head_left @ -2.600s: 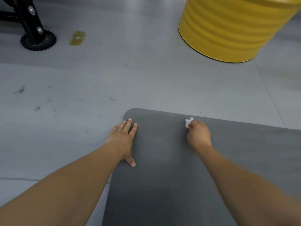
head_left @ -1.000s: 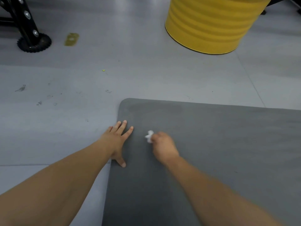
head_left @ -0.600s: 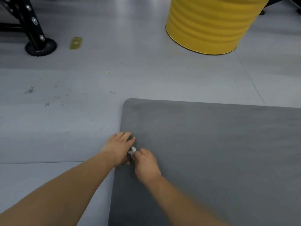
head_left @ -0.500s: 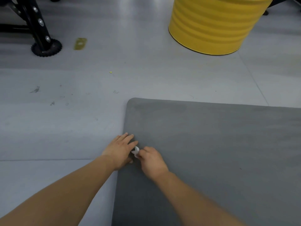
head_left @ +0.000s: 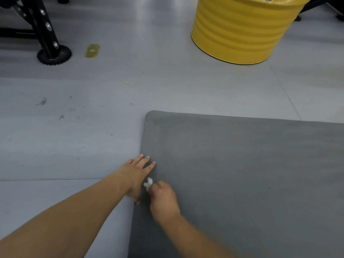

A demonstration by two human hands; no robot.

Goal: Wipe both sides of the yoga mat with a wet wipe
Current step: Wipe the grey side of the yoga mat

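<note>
Two bare forearms are reaching in from the near edge of the view, converging over the left edge of the flat dark grey foam yoga mat (head_left: 242,174), which is lying spread on the pale grey floor (head_left: 74,142). The right hand (head_left: 163,201) is hovering low or resting knuckles-up on the mat just inside that left edge, its fingers curling around a small crumpled white wet wipe (head_left: 148,183) that is poking out beyond the knuckles. The left hand (head_left: 136,174) is lying palm-down right beside it, straddling the mat's left edge, with its fingers straight and slightly spread, the fingertips pressing onto the mat and the thumb pointing back toward the person. The wipe is sitting right against the thumb side of the left hand. Farther out, the mat's rounded far-left corner is lying flat. Beyond it, a ribbed yellow metal drum (head_left: 240,28) is standing on the floor at the far right, and a black metal stand leg with a toothed round foot (head_left: 53,53) is standing at the far left, with a small yellowish tag (head_left: 92,50) lying near it.
</note>
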